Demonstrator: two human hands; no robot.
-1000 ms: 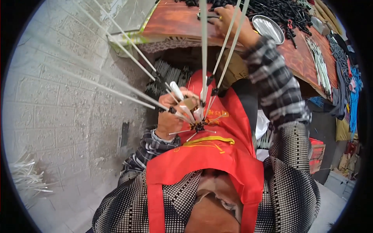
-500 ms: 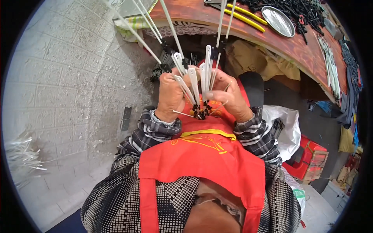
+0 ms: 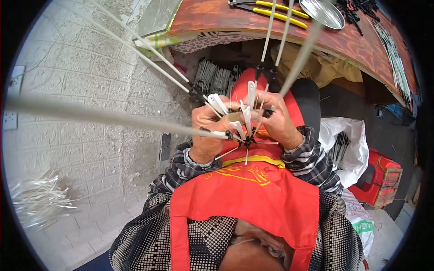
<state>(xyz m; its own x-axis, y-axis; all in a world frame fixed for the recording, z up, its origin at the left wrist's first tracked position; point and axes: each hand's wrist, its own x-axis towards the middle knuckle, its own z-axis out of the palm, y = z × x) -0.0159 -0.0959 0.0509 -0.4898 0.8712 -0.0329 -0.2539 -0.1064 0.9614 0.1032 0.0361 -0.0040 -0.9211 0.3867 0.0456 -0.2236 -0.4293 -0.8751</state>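
Over the red apron [image 3: 246, 194], both hands pinch one hub [image 3: 246, 141] of an umbrella-like frame — left hand [image 3: 208, 133] and right hand [image 3: 278, 122] closed on it. Several long ribs [image 3: 149, 45] already fan outward from it; short white links [image 3: 246, 118] at the centre look unfinished — roughly midway, I judge.

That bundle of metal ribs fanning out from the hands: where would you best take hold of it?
Probably at the hub, where all the ribs meet in one tight cluster. Come from either side, as the left hand and right hand do now. The long free ends splay wide and look thin, so gripping there would give little control.
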